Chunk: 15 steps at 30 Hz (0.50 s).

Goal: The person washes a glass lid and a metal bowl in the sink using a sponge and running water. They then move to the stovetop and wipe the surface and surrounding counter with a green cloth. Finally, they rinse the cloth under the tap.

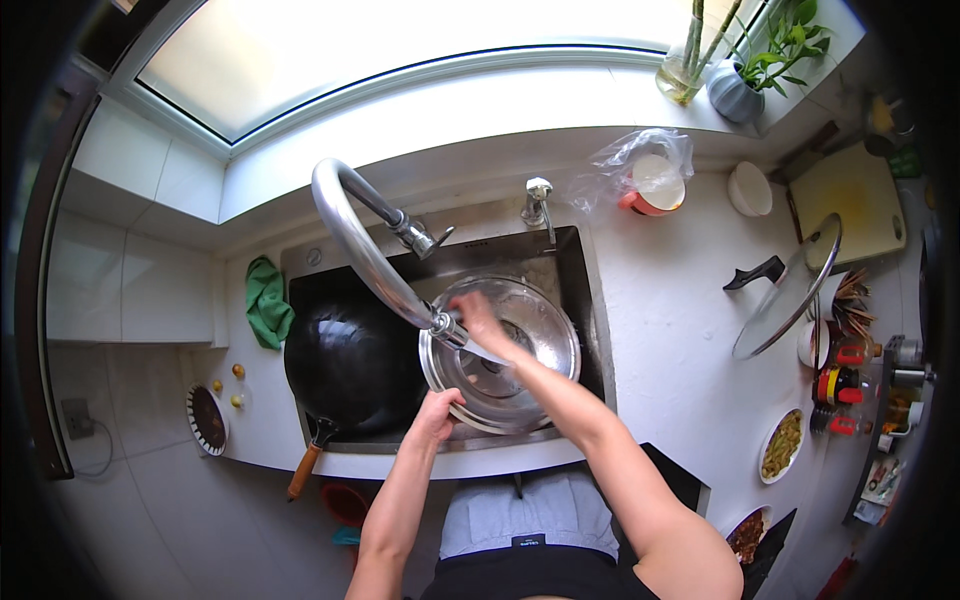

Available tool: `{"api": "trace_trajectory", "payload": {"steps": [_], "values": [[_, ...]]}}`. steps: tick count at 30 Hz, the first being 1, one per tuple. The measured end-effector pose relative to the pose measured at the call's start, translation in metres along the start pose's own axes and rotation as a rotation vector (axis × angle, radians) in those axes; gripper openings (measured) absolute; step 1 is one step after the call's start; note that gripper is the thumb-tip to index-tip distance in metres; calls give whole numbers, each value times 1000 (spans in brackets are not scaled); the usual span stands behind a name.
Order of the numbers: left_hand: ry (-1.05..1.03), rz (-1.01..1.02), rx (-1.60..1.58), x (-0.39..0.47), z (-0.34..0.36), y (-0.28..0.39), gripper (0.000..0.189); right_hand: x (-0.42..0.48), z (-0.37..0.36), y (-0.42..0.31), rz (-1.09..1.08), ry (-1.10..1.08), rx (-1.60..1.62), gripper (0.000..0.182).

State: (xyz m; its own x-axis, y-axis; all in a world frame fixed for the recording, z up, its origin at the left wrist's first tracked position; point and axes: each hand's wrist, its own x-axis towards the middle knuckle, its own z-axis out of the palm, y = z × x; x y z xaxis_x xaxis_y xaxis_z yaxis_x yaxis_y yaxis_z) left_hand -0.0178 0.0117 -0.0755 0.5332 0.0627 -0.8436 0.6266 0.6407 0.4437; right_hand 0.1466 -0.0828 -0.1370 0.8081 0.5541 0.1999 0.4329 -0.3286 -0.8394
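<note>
A round stainless-steel basin (555, 352) sits in the kitchen sink, tilted a little, with its inside wet and shiny. My left hand (436, 415) grips its near-left rim, thumb over the edge. Over the far-left part of the basin, my right hand (478, 319) is blurred by motion; whether its fingers hold anything cannot be made out. Above them arches a chrome faucet (360, 247), its spout end close to my right hand, and a pale stream of water (486, 352) seems to run from it. A black wok (352, 367) fills the sink's left side, its wooden handle over the front edge.
Left of the sink (592, 300) lies a green cloth (268, 304). A soap dispenser (536, 201) stands behind the basin. On the right counter are a red mug (660, 191), a white bowl (750, 189), a glass lid (787, 292), bottles (844, 382) and a plate of food (782, 446).
</note>
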Motion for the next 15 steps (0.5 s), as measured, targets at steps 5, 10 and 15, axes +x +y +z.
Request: {"api": "trace_trajectory", "payload": {"steps": [5,10,15], "values": [[115,83,-135,7,-52,-12,33,-88,-11,-44,-132,-556,99,36],[50,174,-133,-18,-26,-10,50,-68,-55,10,177,-369,-500,33],[79,153,-122,-16,-5,-15,33,-67,2,-9,-13,-264,-52,35]]}}
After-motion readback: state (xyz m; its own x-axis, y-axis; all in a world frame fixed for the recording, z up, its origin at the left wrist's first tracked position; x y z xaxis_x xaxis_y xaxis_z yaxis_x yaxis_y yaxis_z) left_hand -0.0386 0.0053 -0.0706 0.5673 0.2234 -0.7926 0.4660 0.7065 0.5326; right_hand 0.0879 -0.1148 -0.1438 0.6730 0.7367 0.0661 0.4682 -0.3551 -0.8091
